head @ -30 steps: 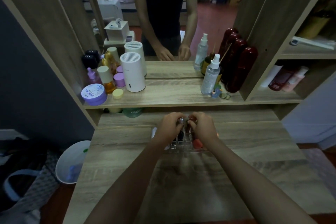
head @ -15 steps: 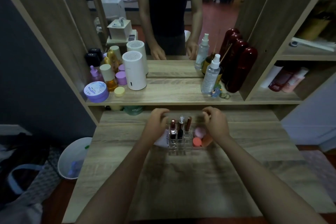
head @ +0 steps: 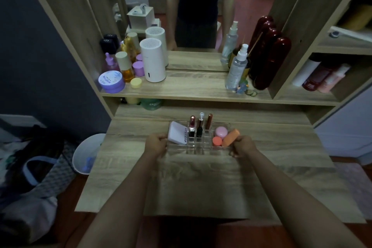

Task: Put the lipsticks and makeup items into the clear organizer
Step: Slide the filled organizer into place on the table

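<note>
The clear organizer stands on the wooden desk just in front of me. Its middle slots hold three upright lipstick tubes. A white compact leans in its left compartment. The right compartment holds a pink round jar, a small coral jar and an orange tube. My left hand grips the organizer's left end and my right hand grips its right end.
Above the desk, a shelf carries a white cylinder, purple jars, spray bottles and dark red bottles before a mirror. A white bin and bags sit on the floor at the left.
My hands have moved apart from the lipsticks at the organizer's middle to its two ends, and they now hold it there. The items inside have come into full view.
</note>
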### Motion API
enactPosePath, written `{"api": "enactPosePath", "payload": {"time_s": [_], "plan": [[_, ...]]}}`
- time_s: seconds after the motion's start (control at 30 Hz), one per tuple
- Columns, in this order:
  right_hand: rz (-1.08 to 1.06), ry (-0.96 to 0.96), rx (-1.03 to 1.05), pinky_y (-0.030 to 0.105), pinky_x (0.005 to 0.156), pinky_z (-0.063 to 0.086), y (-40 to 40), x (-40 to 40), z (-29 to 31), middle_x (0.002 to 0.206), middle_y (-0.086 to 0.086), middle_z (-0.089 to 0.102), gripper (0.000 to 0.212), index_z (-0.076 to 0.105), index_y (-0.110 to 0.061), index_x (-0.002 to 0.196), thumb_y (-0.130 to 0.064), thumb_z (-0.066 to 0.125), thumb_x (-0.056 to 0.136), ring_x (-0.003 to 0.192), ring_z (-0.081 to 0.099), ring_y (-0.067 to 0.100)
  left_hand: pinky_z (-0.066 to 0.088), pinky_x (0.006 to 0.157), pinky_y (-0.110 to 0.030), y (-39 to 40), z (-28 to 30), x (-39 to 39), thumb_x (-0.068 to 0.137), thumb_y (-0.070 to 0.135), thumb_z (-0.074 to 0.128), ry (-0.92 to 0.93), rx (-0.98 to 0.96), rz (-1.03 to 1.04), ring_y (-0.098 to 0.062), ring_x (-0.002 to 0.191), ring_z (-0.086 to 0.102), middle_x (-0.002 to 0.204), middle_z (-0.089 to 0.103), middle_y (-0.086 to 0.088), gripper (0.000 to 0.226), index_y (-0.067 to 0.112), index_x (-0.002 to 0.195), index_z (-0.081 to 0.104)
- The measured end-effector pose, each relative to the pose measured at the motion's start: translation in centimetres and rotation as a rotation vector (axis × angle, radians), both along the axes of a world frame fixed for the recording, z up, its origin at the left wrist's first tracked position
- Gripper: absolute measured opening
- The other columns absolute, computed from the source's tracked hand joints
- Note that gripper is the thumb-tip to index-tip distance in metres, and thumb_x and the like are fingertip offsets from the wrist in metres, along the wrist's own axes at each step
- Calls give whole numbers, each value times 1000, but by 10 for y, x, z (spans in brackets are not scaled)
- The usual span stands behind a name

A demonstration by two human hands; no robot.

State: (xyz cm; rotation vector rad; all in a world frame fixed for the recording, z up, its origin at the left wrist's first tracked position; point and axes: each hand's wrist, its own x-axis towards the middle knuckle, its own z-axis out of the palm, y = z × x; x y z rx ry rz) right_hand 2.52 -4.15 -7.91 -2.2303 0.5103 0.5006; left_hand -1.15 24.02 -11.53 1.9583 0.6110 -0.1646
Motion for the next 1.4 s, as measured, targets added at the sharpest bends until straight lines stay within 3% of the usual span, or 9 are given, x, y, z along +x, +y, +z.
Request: {"api": "enactPosePath", "payload": {"time_s": [0.17, 0.23, 0.37, 0.63, 0.77, 0.87, 1.2, 1.27, 1.4], "plan": [[-6, -70, 34, 10, 29, 40, 1, -2, 5, 99, 33, 71, 26, 69, 12, 102, 5, 46, 92, 50, 67, 17, 46, 63, -26, 0, 0, 3, 82, -5, 56, -3, -40, 41, -11, 57, 59, 62, 67, -8, 20, -7, 93, 73], [-5, -81, 85, 9, 25, 39, 3, -4, 6, 105, 39, 66, 25, 65, 17, 104, 7, 44, 94, 30, 58, 6, 46, 72, -31, 0, -2, 4, 82, -4, 57, -7, -47, 53, -18, 73, 58, 69, 66, -10, 19, -7, 93, 73], [-30, -101, 153, 11, 28, 45, 3, -8, 5, 111, 42, 61, 24, 62, 18, 106, 8, 44, 94, 53, 57, 25, 44, 72, -33, 4, -9, 7, 83, -2, 59, 8, -34, 31, -18, 70, 54, 36, 57, 11, 16, -8, 88, 73], [-94, -70, 137, 22, 53, 56, -23, -5, -5, 110, 34, 66, 23, 67, 11, 105, 0, 50, 93, 72, 63, 33, 53, 78, -41, -15, -12, 11, 87, 3, 58, -4, -43, -29, -21, 77, 58, 90, 72, -25, 23, -5, 103, 71], [-160, -61, 165, 50, 82, 54, -48, -3, -8, 106, 36, 67, 21, 68, 12, 92, 1, 50, 92, 86, 63, 36, 55, 91, -53, -40, -12, 15, 86, 2, 59, -24, -79, -45, -34, 91, 69, 103, 72, -28, 24, -5, 106, 69], [-148, -82, 103, 41, 67, 54, -69, -5, -9, 87, 27, 67, 36, 63, -10, 59, 2, 49, 90, 80, 64, 32, 53, 94, -53, -61, -10, 20, 85, 0, 59, -22, -89, -93, -39, 100, 67, 106, 71, -29, 26, -7, 108, 68], [-252, -106, 83, 26, 58, 54, -151, -4, -10, 79, 22, 65, 39, 58, -13, 53, 1, 53, 89, 58, 61, 25, 49, 71, -39, -142, -11, 29, 84, -4, 59, -1, -147, -131, -26, 75, 60, 93, 72, -30, 23, -9, 105, 69], [-283, -97, 95, 21, 43, 52, -167, -4, -10, 78, 20, 64, 36, 59, -9, 56, 1, 53, 90, 45, 59, 17, 47, 71, -39, -157, -11, 32, 84, -5, 59, 16, -181, -120, -27, 74, 58, 86, 70, -27, 22, -11, 104, 68], [-301, -104, 79, 36, 64, 55, -193, -1, -11, 87, 28, 70, 19, 70, 12, 85, -1, 56, 89, 69, 61, 25, 49, 63, -34, -184, -9, 39, 82, -2, 64, 17, -144, -147, -23, 66, 59, 76, 70, -18, 19, -5, 99, 72]]}}
